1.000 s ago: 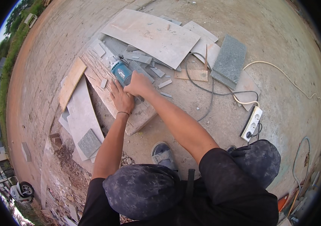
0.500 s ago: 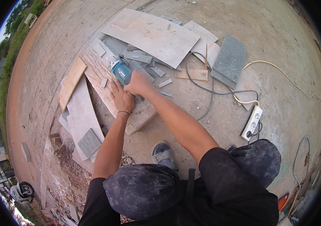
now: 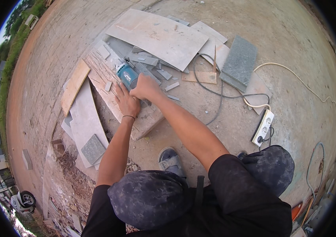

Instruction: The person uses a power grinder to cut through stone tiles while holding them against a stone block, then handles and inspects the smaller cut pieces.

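My right hand [image 3: 146, 87] is wrapped round the rear of a teal power tool with a silver head [image 3: 126, 74], which looks like an angle grinder. The tool's head points away from me, low over a long pale block [image 3: 146, 123] scored with grooves. Its disc cannot be made out. Just left of the tool, my left hand [image 3: 128, 103] lies on the block with fingers stretched forward, close to the tool's body. What lies under the palm is hidden. A small grey stone offcut [image 3: 108, 86] rests beside the left fingertips.
Large pale sheets [image 3: 158, 35] lie beyond the block, with grey stone strips [image 3: 146, 60] near it. Stacked grey slabs [image 3: 239, 63] sit at right, near a black cable [image 3: 221, 96] and a white power strip [image 3: 262, 126]. A wooden board [image 3: 75, 87] leans at left.
Almost nothing differs. Both hands and the tool hold the same place on the block; the view has shifted very slightly.
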`<state>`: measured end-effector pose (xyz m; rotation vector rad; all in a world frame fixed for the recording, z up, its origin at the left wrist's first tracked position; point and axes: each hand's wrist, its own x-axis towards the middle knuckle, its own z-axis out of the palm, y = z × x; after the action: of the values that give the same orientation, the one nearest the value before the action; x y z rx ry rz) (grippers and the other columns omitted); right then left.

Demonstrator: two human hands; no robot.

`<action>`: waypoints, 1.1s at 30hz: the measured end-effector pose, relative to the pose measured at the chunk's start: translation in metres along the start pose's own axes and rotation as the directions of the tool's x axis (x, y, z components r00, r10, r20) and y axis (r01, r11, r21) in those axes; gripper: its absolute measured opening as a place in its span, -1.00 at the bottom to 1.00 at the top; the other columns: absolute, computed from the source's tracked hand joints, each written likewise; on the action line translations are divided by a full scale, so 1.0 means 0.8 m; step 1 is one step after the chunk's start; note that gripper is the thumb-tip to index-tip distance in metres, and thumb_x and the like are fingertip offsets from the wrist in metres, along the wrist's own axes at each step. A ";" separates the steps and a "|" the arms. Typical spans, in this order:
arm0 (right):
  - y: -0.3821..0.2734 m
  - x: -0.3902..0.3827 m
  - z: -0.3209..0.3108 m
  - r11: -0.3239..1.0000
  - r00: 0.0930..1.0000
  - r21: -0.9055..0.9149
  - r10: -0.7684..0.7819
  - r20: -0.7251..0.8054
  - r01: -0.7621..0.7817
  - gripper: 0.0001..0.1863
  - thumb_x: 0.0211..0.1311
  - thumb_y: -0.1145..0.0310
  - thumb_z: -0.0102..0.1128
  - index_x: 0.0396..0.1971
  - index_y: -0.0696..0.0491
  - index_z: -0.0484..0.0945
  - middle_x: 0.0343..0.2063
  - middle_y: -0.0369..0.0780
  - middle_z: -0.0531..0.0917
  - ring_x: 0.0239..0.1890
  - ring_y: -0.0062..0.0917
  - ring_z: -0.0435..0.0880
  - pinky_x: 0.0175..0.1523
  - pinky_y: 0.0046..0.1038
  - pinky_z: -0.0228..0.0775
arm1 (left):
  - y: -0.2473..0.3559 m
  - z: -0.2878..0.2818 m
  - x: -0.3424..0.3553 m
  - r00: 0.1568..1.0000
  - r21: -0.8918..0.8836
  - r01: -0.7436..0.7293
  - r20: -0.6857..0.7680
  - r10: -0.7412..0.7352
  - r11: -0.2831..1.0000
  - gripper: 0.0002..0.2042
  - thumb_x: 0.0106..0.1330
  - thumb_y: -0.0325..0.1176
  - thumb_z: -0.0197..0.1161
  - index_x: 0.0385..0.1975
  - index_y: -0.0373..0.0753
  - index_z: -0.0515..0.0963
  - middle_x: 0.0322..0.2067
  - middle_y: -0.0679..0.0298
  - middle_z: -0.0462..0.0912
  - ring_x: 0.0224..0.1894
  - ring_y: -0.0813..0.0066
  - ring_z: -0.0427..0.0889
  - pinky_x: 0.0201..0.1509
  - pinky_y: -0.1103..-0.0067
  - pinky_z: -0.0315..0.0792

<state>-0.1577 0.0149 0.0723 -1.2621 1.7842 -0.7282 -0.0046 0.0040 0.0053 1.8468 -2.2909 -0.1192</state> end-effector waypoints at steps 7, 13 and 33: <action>-0.003 -0.006 -0.004 1.000 1.000 -0.010 0.018 0.014 -0.018 -0.28 -0.20 0.14 0.42 -0.03 0.30 0.47 -0.11 0.16 0.67 0.00 -0.01 0.68 0.10 -0.18 0.55 | -0.006 0.005 0.002 1.000 0.022 -0.015 -0.001 0.015 1.000 -0.21 0.40 -0.04 0.01 0.48 -0.43 -0.07 0.51 -0.14 -0.12 0.56 0.00 -0.10 0.56 0.11 -0.23; 0.000 -0.009 -0.003 1.000 1.000 -0.004 0.025 0.012 -0.025 -0.28 -0.18 0.13 0.42 -0.03 0.29 0.47 -0.11 0.16 0.67 0.00 -0.01 0.68 0.10 -0.18 0.55 | -0.005 0.005 0.001 1.000 0.017 -0.019 0.013 0.019 1.000 -0.16 0.38 0.00 0.05 0.49 -0.42 -0.09 0.51 -0.14 -0.14 0.57 0.01 -0.14 0.56 0.12 -0.27; 0.006 -0.021 -0.005 1.000 1.000 -0.012 0.008 0.023 -0.008 -0.27 -0.08 0.07 0.42 0.00 0.30 0.44 -0.09 0.16 0.66 0.01 0.01 0.67 0.12 -0.16 0.53 | -0.004 0.004 0.001 1.000 0.048 -0.018 0.009 0.018 0.999 -0.27 0.47 -0.12 -0.05 0.49 -0.42 -0.10 0.52 -0.11 -0.15 0.57 0.03 -0.13 0.57 0.13 -0.26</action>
<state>-0.1605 0.0321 0.0749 -1.2658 1.7766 -0.6963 -0.0024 0.0026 0.0019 1.8518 -2.3354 -0.0708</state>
